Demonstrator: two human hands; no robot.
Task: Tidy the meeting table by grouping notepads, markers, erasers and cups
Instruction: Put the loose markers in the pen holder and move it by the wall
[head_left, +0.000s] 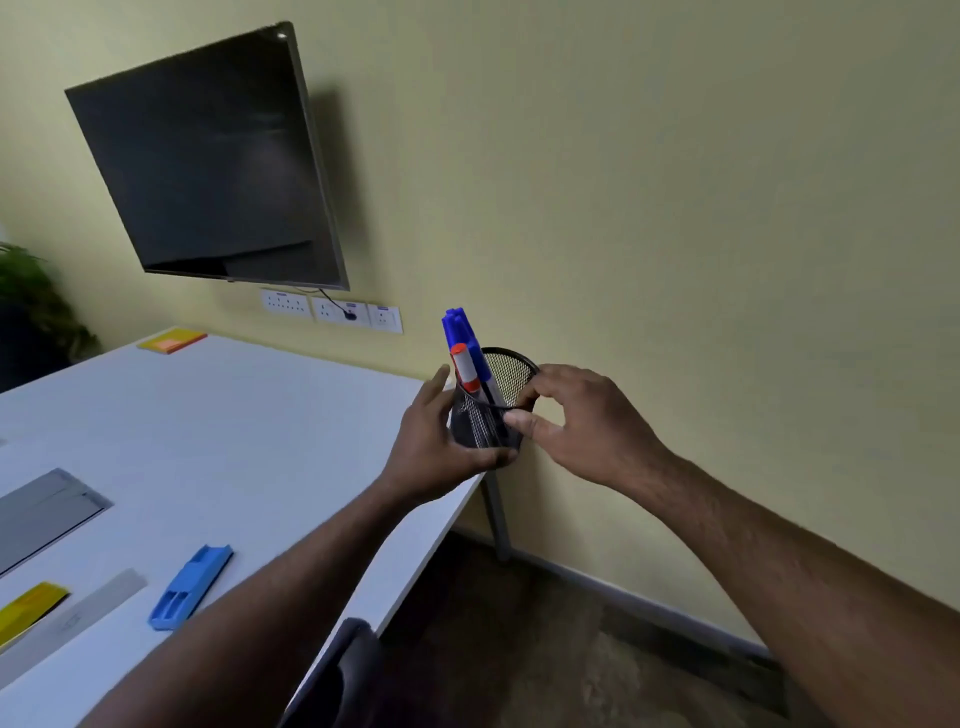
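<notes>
No readable writing anywhere. White counter (218, 415) spans left; black mesh cup (511, 371) held above its far right corner, between both hands. Left hand (441, 447) wraps cup's left side, thumb under base. Right hand (582, 421) pinches near rim, fingers curled. Blue and red-capped markers (465, 348) stand inside cup. Blue eraser (189, 587) lies near left, well apart.
</notes>
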